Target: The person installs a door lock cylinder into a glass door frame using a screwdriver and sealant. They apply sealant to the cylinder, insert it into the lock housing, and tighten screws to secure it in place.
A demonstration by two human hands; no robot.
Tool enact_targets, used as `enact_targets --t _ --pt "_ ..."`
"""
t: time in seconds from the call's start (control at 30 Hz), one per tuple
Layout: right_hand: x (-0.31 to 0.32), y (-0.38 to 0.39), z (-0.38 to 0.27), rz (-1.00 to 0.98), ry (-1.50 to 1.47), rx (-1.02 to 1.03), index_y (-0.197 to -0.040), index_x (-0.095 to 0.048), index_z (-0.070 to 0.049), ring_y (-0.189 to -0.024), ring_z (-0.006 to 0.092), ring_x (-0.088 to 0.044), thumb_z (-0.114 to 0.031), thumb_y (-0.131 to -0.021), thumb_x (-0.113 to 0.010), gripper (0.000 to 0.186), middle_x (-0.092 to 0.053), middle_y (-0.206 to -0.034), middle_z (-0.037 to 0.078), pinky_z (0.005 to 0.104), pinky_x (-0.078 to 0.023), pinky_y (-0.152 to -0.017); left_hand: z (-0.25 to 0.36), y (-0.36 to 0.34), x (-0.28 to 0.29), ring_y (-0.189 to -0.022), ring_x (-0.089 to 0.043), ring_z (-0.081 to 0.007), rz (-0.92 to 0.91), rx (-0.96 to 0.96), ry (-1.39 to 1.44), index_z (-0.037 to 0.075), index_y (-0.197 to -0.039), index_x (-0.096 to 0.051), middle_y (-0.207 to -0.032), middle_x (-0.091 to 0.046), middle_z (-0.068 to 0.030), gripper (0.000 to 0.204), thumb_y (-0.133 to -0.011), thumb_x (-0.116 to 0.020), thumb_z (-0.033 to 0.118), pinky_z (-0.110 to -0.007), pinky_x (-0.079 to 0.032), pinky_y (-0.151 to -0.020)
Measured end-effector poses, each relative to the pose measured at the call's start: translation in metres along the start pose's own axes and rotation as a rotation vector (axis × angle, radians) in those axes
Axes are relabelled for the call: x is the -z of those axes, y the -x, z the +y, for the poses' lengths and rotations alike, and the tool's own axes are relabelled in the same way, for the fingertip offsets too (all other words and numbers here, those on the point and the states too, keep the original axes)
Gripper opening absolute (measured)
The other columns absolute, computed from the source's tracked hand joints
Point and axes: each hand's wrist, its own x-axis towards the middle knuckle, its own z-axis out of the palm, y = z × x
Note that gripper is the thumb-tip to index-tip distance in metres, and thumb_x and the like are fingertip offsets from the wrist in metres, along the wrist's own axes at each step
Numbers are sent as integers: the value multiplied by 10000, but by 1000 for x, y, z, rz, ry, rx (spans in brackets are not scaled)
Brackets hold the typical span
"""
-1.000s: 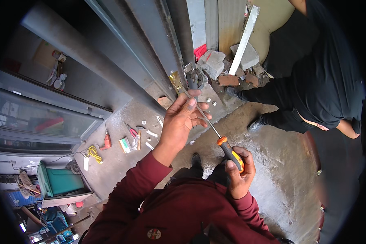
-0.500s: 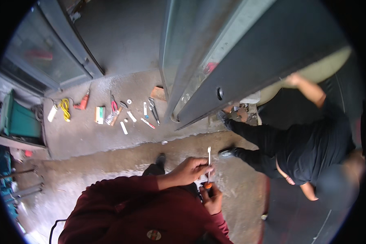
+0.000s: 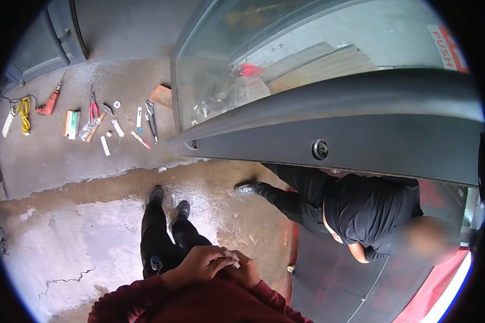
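Note:
My left hand (image 3: 203, 264) and my right hand (image 3: 246, 271) meet low in front of my maroon sweater, fingers closed together. A short pale tip shows between them, apparently the screwdriver (image 3: 236, 264) seen nearly end-on. Its orange handle, plain in the earlier frame, is hidden now. Ahead to the right stands a dark-framed glass door (image 3: 248, 142) with a round lock cylinder (image 3: 320, 149) in its lower rail; neither hand touches it. Behind that rail a person in black (image 3: 361, 210) bends over, partly covered by the door.
Tools lie on the concrete step at the left: a red drill (image 3: 49, 102), a yellow cord (image 3: 25, 115), red-handled pliers (image 3: 94, 110), a hammer (image 3: 98, 123), a dark wrench (image 3: 151, 121). A brick (image 3: 161, 96) rests near the door. Dark matting (image 3: 334, 274) covers ground at the right.
My view has turned, bringing the door's lower rail across the right side. My hands have closed together, covering the screwdriver's handle. The person in black no longer reaches up along the door.

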Motion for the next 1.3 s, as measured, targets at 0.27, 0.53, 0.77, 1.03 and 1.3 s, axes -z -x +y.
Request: enact_targets --t 0.27,0.53,0.77,1.03,1.3 --pt "-3 -15 -8 -291 -33 -46 -1210 -648 -9 -1034 95 -631 -120 -895 -749 349 -715 -1087 85 295 -523 -888 -21 3 1 -839 -715 -293 181 -71 -109 43 -1039 -714 -924 -724 -133 126 -932 -668 89 -355 -562 -743" --pt "6 -16 -16 -383 -50 -228 -1224 -636 -2 -930 108 -639 -175 -959 -690 321 -702 -1003 62 291 -521 -812 -46 2 -10 -808 -667 -152 215 258 289 -16 -1009 -694 -868 -700 -95 219 -1027 -521 118 -298 -521 -739" --pt "11 -8 11 -433 21 -71 -1269 -623 -6 -913 181 -696 -227 -959 -685 385 -723 -1030 135 329 -546 -815 -67 28 -33 -867 -663 -135 586 87 414 14 -937 -584 -858 -650 -39 281 -1090 -454 209 -281 -510 -826" --pt "18 -5 60 -550 413 198 -1238 -637 -30 -965 316 -728 -330 -932 -693 432 -735 -1044 207 383 -564 -852 -52 133 -44 -596 -523 -100 808 114 471 79 -884 -589 -718 -534 -6 381 -1093 -447 364 -255 -438 -566" --pt "-39 -33 65 -612 543 409 -1196 -658 -48 -978 348 -713 -396 -923 -678 443 -730 -1039 200 407 -558 -851 -60 245 -60 -531 -471 -37 1260 130 216 31 -1024 -708 -699 -584 45 130 -984 -637 132 -220 -388 -500"
